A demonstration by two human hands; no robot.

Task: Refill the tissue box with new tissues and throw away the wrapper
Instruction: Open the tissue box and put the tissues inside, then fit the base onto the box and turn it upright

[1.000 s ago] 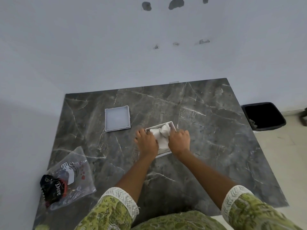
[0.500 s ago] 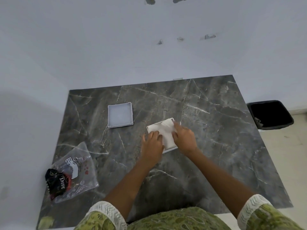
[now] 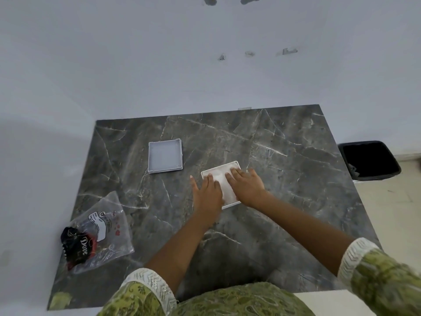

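Tissue box [image 3: 227, 173] mid table [image 3: 284, 156], lid [image 3: 165, 155] behind-left, wrapper [image 3: 102, 229] front-left, bin [image 3: 369, 159] right.

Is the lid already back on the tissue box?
No, the lid lies by itself on the table, apart from the open tissue box under both hands.

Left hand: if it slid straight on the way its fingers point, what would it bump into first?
Probably nothing on the table: the left hand points up and away, passing right of the gray lid, so bare marble tabletop, then the wall. Depth is uncertain.
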